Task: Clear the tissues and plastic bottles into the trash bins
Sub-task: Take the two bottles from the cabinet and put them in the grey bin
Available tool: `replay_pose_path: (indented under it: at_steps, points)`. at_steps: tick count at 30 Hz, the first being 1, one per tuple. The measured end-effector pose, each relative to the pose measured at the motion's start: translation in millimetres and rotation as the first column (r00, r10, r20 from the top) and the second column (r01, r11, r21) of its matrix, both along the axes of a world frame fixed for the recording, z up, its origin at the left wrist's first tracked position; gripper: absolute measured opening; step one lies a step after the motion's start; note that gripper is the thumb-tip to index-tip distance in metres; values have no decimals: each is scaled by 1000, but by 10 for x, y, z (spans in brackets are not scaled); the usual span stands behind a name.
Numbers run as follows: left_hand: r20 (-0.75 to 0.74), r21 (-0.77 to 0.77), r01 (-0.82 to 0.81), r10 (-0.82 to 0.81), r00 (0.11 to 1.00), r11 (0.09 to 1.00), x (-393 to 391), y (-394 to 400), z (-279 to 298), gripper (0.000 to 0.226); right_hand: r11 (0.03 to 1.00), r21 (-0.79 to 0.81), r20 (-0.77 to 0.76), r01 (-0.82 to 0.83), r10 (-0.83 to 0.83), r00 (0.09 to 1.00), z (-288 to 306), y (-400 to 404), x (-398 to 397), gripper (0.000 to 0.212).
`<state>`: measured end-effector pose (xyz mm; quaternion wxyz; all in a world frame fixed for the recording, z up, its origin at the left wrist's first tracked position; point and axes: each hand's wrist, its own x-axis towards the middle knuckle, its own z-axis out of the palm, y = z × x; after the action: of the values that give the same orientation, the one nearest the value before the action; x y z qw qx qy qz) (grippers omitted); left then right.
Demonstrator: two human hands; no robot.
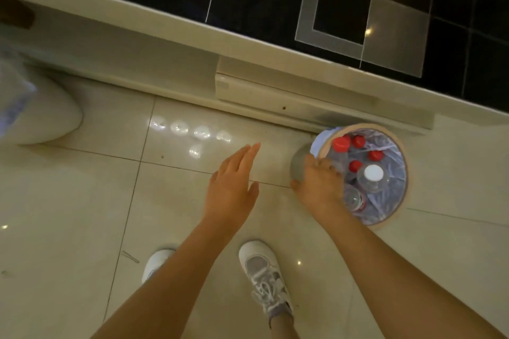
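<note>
A round trash bin (400, 146) with a tan rim and a clear liner stands on the tiled floor at the right. Inside it lie several plastic bottles (373, 177), most with red caps, one with a white cap. My right hand (321, 186) rests on the bin's near-left rim, fingers curled over the edge and against a bottle; whether it grips that bottle is unclear. My left hand (232, 187) hovers over the floor to the left of the bin, flat, fingers apart, holding nothing. No tissues are visible.
A cream low cabinet (248, 69) with a glossy black top runs diagonally behind the bin. A white rounded object (46, 115) sits at the far left. My feet in white sneakers (264, 278) stand on the beige tiles below my hands.
</note>
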<state>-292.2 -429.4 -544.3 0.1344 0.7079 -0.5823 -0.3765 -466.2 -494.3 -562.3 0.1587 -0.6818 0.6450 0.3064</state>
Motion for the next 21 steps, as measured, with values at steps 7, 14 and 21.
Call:
replay_pose_path:
  at_steps: [7,14,21]
  points:
    - [-4,-2,28,-28,1000,1000,308,85,-190,76,995,-61,-28,-85,83,996,0,242,484,51]
    - [-1,8,-48,48,999,999,583,206,-254,77,994,-45,103,-97,101,990,-13,302,943,48]
    - [64,-43,-121,124,990,992,1132,235,-269,75,962,-82,209,-261,272,939,77,439,1639,45]
